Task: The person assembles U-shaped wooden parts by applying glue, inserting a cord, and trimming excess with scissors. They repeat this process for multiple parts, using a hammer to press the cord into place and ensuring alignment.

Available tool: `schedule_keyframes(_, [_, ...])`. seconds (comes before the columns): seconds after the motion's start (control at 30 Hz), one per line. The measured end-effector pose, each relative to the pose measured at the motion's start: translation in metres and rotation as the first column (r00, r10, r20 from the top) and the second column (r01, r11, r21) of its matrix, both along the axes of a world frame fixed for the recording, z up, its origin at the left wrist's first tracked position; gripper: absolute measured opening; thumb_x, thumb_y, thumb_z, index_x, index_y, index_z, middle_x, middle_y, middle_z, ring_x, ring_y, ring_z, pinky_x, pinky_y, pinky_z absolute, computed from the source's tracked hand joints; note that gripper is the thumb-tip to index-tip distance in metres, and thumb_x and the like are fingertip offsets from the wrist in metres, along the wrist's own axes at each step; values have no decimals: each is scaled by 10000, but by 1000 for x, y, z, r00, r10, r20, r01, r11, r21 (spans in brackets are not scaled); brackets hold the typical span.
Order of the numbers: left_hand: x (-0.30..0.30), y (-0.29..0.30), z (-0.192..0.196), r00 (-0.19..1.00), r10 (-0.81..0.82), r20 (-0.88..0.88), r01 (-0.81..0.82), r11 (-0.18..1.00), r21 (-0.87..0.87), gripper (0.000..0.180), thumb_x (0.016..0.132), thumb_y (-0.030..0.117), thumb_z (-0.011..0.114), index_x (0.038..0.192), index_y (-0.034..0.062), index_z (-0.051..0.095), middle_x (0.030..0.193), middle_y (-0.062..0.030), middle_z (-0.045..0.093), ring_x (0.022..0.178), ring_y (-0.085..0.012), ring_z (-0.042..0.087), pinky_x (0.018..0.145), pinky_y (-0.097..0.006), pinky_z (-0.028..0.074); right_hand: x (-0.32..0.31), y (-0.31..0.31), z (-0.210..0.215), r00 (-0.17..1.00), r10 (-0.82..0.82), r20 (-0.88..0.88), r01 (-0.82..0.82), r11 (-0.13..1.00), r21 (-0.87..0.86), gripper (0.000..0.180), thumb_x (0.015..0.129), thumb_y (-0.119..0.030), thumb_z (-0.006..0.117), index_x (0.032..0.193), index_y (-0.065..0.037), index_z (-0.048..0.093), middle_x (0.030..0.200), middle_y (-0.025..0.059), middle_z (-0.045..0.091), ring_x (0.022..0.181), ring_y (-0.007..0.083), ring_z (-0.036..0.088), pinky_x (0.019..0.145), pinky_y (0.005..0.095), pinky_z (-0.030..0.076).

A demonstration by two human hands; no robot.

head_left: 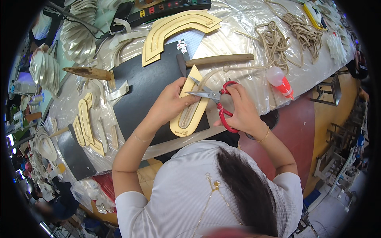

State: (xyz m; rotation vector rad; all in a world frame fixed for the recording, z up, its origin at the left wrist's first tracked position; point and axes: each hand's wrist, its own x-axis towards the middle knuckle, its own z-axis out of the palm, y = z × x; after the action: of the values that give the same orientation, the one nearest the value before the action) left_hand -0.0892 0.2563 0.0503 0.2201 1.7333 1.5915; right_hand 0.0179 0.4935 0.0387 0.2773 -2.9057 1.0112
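Observation:
My left hand (pixel 168 102) grips a long, pale wooden template (pixel 201 106) with a pointed upper end and a rounded lower end. A beige cord (pixel 189 113) lies in the groove along its middle and runs out past the upper part toward the right. With fingers through the handles, my right hand (pixel 247 111) holds red-handled scissors (pixel 215 95). Their blades are spread over the template, on either side of the cord near where it leaves the groove. Under the template is a black mat (pixel 143 103).
A hammer (pixel 220 59) lies beyond my hands, beside a curved wooden template (pixel 174 27). Tangled cord (pixel 274 41) sits at the far right, near a red-and-clear bottle (pixel 281 82). Left are a pointed wooden tool (pixel 89 73) and smaller templates (pixel 85 123). A stool (pixel 328 89) stands right of the table.

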Motion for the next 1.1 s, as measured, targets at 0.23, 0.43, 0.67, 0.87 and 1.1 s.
schedule_keyframes(0.23, [-1,-1,6,1000,-30,-1,30,999,-17,351,892,42,701,1211,-14,567,1064,-68,686,961,-114,655,871,-281,523,-4,-11,5,996,-21,-85,21,1000,0,903,578,-554,917,1184,3,546,1122,194,557,1021,390,577,870,455,490])
schedule_keyframes(0.43, [-2,-1,13,997,-20,-68,11,992,-129,335,892,59,739,1179,-12,581,1068,-54,674,950,-90,628,855,-269,515,-6,-16,1,998,-57,-6,57,994,-93,889,524,-426,974,1167,1,532,1075,167,566,942,361,609,797,426,515])
schedule_keyframes(0.67, [3,-2,9,995,7,-96,-17,995,-98,304,884,138,755,1091,-25,604,982,-112,711,894,-140,667,801,-308,518,-3,-18,-10,995,-95,16,96,987,-131,727,592,-547,918,978,-19,601,876,112,603,722,283,635,632,373,523])
schedule_keyframes(0.87, [5,-1,7,993,12,-114,-21,997,-79,330,900,155,755,1113,-31,584,982,-110,699,897,-123,646,818,-301,516,0,-17,-13,993,-98,71,109,980,-166,652,606,-536,917,888,-29,619,769,88,603,618,255,609,581,355,504])
schedule_keyframes(1.1, [5,-1,13,998,59,0,-59,998,-10,347,931,165,734,1177,-16,569,1019,-84,693,898,-116,655,807,-276,530,7,-14,2,986,-69,153,101,971,-215,633,635,-448,930,959,-12,606,863,123,608,692,290,620,633,369,511])
